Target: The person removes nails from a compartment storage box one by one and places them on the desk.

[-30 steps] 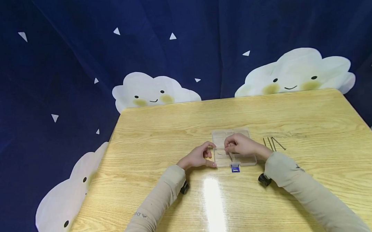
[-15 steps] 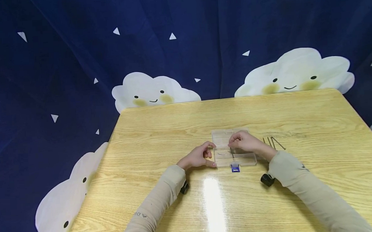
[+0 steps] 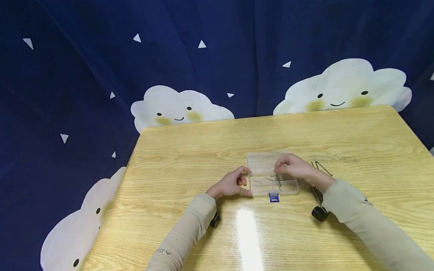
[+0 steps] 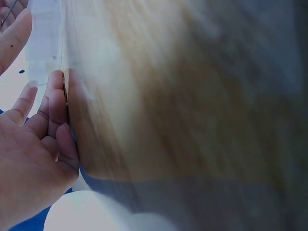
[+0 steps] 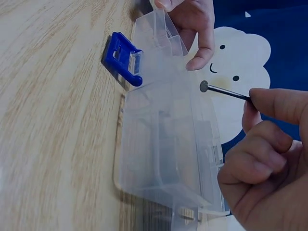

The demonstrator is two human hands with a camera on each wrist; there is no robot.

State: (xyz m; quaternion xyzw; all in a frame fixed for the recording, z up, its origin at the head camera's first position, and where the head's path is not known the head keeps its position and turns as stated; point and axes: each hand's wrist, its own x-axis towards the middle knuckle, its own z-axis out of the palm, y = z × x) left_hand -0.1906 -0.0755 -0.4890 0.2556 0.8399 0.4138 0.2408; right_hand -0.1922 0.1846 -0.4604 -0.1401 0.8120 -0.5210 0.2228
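Note:
A clear plastic box (image 3: 256, 190) with a blue latch (image 3: 274, 197) lies on the table, its lid (image 3: 260, 162) folded back. My left hand (image 3: 231, 182) holds the box's left end, with the thumb at the front corner and the index finger at the back one. Above the right part of the box, my right hand (image 3: 292, 166) pinches a nail (image 5: 226, 92) between thumb and index finger. The nail's flat round head points away from the fingers, over the box. Thin dark nails (image 3: 269, 179) show inside the box's left part.
Several loose nails (image 3: 324, 168) lie on the wooden table (image 3: 188, 153) right of the box, partly hidden by my right wrist. A dark blue curtain (image 3: 204, 14) with cloud prints hangs behind the table's far edge.
My right hand has moved to the right along the box with the nail, uncovering more of the compartments. My left hand stays at the box's left end.

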